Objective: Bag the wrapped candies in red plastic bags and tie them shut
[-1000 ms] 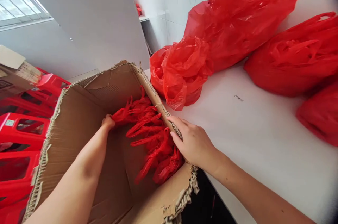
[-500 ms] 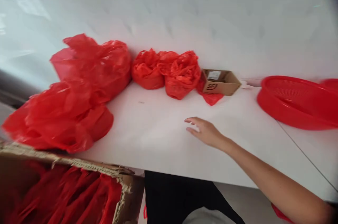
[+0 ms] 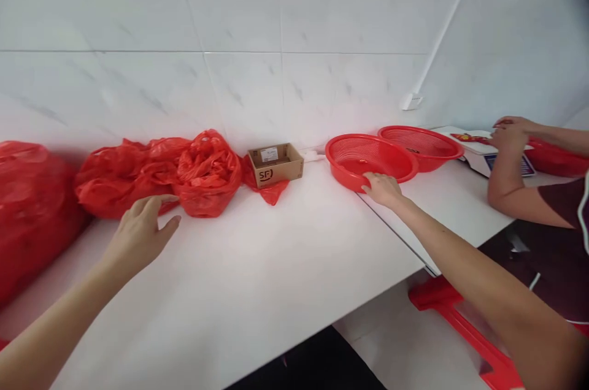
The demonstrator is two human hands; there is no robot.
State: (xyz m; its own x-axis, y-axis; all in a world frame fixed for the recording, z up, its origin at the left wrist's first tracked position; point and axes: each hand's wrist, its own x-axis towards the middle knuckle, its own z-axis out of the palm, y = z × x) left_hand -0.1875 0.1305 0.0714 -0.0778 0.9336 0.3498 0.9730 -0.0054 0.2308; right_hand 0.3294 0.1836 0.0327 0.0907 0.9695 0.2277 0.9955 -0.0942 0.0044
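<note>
My right hand [image 3: 383, 189] is at the near rim of a round red plastic basket [image 3: 343, 176], its fingers curled over the edge. My left hand [image 3: 143, 232] is held above the white table [image 3: 257, 267], thumb apart from the fingers, with nothing in it. Just beyond it lie bunched red plastic bags [image 3: 124, 178], and a fuller, open-topped red bag [image 3: 208, 178] stands to their right. A small cardboard box [image 3: 276, 169] rests partly on a flat piece of red plastic between that bag and the basket.
A second red basket [image 3: 426, 148] overlaps the first from behind. At the right, another person's hands [image 3: 510, 129] are over a white scale [image 3: 483, 157]. A large red bag [image 3: 37, 212] fills the left edge; a red stool [image 3: 473, 332] stands below the table.
The view has swung right, bringing in the scale and the other person. My right hand has gone from above the table to the basket's rim. My left hand has come into view.
</note>
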